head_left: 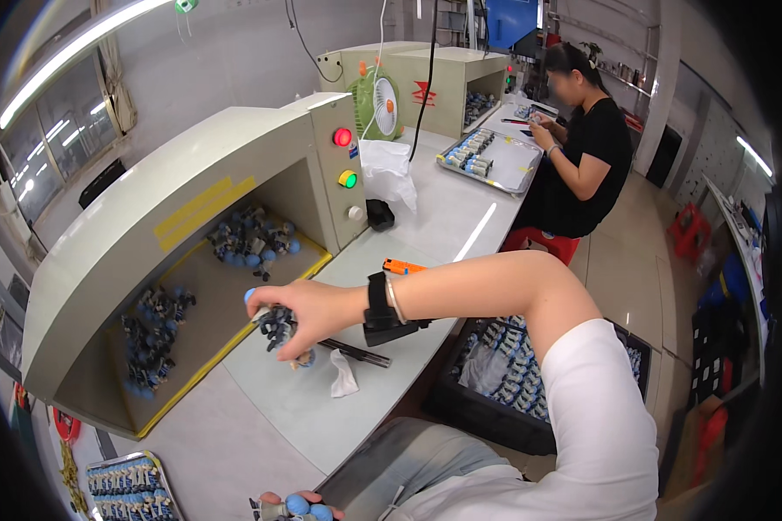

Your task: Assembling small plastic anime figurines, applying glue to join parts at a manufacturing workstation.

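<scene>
My right hand (pixel 326 311), with a black strap and a bangle at the wrist, is closed around several small dark-bodied figurines (pixel 278 326). It hovers over the worktable (pixel 295 425), just outside the opening of a beige cabinet (pixel 191 143). Two piles of blue-headed figurines (pixel 254 241) lie on the cabinet's floor. At the bottom edge my left hand (pixel 271 498) is partly cut off; its fingers wrap around several figurines (pixel 297 504) with light blue round heads. Under my right wrist lie a dark, slim metal tool (pixel 358 352) and a crumpled white tissue (pixel 344 377).
A tray (pixel 163 476) of lined-up figurines stands at lower left. A black crate (pixel 443 401) of figurines sits to the right, below the table. An orange cutter-like tool (pixel 403 267) and a green fan (pixel 375 100) are farther back. A co-worker (pixel 595 139) sits by another tray (pixel 517 165).
</scene>
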A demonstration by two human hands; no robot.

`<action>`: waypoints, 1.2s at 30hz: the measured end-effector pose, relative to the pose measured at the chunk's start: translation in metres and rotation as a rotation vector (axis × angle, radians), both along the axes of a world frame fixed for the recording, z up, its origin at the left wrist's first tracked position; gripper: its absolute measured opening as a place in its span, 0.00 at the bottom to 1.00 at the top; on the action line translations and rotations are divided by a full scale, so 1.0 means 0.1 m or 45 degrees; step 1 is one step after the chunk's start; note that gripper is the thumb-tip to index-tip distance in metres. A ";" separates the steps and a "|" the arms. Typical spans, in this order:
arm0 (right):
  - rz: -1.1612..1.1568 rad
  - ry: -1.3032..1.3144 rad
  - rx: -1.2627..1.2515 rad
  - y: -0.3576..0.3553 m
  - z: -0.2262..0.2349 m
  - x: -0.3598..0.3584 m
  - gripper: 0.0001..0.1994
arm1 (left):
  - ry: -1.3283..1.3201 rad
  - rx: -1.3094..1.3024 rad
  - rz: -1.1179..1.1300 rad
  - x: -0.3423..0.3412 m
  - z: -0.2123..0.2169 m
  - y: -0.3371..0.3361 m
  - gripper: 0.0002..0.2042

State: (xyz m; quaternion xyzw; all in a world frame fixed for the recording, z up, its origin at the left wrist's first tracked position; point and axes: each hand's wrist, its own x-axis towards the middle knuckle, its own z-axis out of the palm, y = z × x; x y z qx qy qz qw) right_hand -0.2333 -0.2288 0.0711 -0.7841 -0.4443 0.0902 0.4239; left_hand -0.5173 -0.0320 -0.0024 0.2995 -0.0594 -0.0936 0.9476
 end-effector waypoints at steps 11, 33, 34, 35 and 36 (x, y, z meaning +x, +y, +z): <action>0.031 -0.266 -0.125 0.82 -0.16 0.52 0.29 | 0.126 -0.149 0.091 -0.19 -0.11 -0.08 0.43; -0.263 -0.485 -0.484 1.46 -0.33 1.06 0.30 | 0.202 0.024 0.049 -0.18 -0.12 -0.20 0.43; -0.257 -0.474 -0.513 1.53 -0.34 1.05 0.29 | 0.213 0.025 0.066 -0.18 -0.12 -0.19 0.43; -0.240 -0.534 -0.440 1.61 -0.37 1.02 0.29 | 0.228 0.129 0.087 -0.21 -0.11 -0.18 0.43; -0.214 -0.588 -0.361 1.68 -0.42 1.00 0.30 | 0.252 0.233 0.117 -0.25 -0.12 -0.17 0.43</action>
